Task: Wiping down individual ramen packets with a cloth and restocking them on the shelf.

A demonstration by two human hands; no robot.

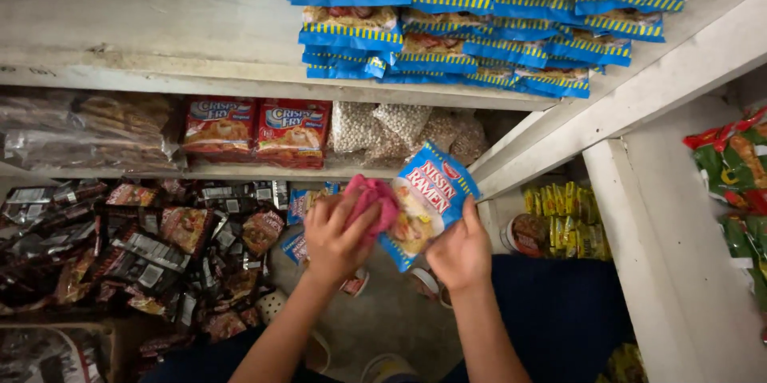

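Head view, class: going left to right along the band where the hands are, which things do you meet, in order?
Heap of dark sachets → left hand → pink cloth → blue noodle packet → right hand → yellow packets → red-and-green packets.

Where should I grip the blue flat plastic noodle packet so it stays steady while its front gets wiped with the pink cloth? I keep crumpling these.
Grip the blue flat plastic noodle packet by its lower right edge, coming from below, as the right hand does. The packet is tilted with its printed face up, so an edge hold probably leaves the face free for the left hand pressing the pink cloth.
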